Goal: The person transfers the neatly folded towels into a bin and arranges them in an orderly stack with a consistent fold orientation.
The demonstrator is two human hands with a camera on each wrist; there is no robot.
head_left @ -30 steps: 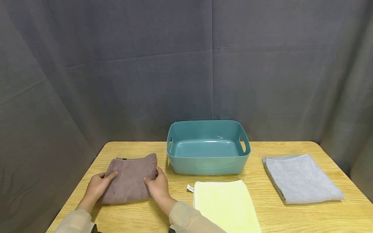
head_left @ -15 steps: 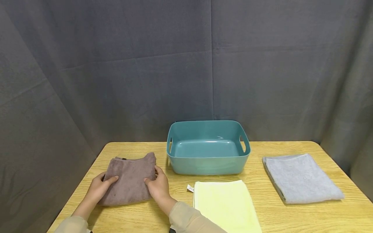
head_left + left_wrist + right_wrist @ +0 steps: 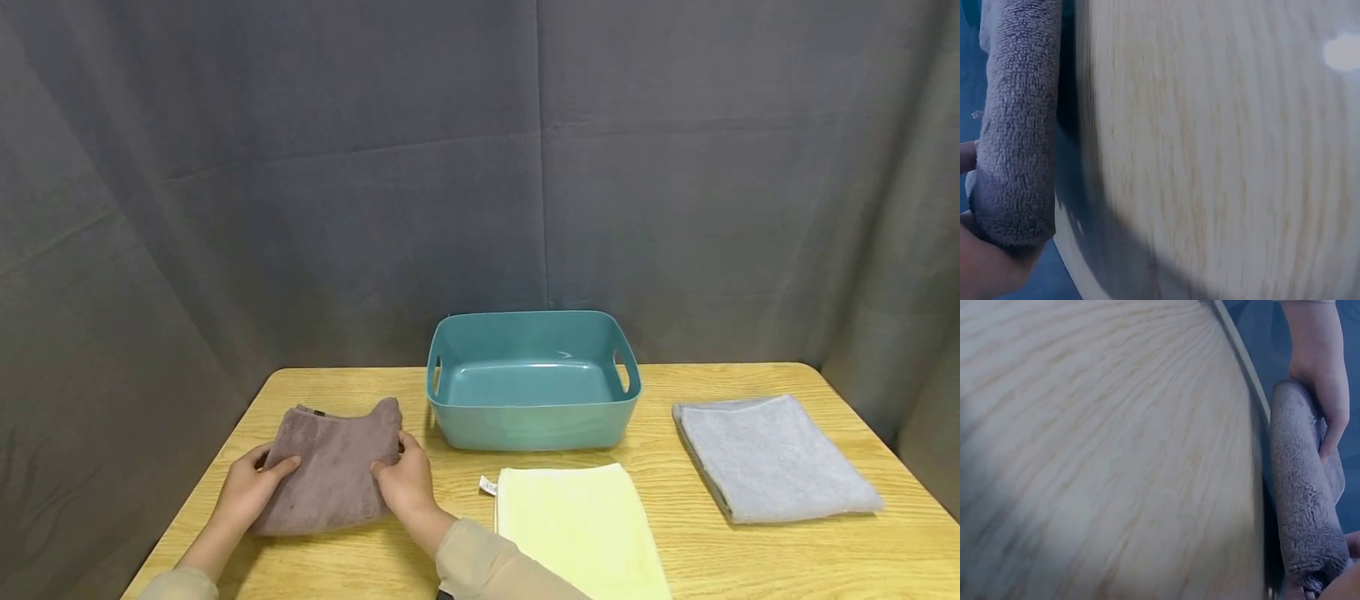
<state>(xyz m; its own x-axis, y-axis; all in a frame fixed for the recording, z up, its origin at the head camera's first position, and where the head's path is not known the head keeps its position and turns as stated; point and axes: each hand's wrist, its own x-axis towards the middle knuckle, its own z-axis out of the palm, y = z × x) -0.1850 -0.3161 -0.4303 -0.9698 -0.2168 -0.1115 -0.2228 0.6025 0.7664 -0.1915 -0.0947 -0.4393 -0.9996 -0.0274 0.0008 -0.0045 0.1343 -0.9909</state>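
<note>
No writing can be read anywhere; only a small white tag (image 3: 489, 485) sticks out at the upper left corner of the pale yellow towel (image 3: 577, 529), and its print is too small to read. A tiny dark label sits on the far edge of the brown towel (image 3: 333, 468).

The brown towel is folded, thick and fluffy, and lies in the lower left of the head view on the light wooden surface (image 3: 675, 550). The left hand (image 3: 251, 490) grips its left edge, with the thumb on top and the fingers under the fold. The right hand (image 3: 405, 479) grips its right edge in the same way, fingers curled around the cloth.

The teal plastic basket (image 3: 532, 421) stands in the centre of the frame, just right of the brown towel. It is rectangular with rounded corners and a cut-out handle on each short side, and nothing lies inside it. The yellow towel lies flat below the basket. A grey terry towel (image 3: 772, 458), folded flat, lies at the right. A dark grey curtain (image 3: 300, 167) fills the background.
</note>
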